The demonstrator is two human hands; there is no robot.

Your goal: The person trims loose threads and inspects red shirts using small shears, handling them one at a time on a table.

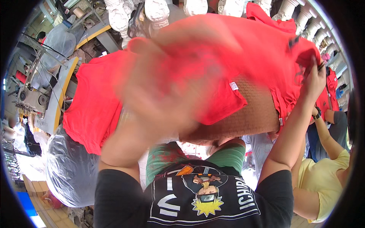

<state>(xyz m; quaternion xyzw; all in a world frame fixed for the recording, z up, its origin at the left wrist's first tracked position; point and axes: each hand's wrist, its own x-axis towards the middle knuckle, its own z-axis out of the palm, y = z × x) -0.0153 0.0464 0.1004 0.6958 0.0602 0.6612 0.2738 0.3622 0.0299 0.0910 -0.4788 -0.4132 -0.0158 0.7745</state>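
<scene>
Held up in front of me is a red garment [262,49], partly smeared by motion. At its right end my right hand [315,78] is closed on the cloth. A small dark object [321,66] shows by those fingers, too little of it to name. Close to the camera, my left hand [163,89] is a blur over the red cloth, and its fingers cannot be made out. Under it lies another red garment [224,102] with a white label [233,86]. To the left, a red sleeveless-looking garment [93,91] is spread out.
The brown textured work surface [243,114] is before my knees. White balusters [156,13] line the far side. On the left are a sewing table with a yellow edge [66,87] and a plastic-wrapped bundle [70,167]. A co-worker in a yellow shirt [323,178] works at the right near red cloth.
</scene>
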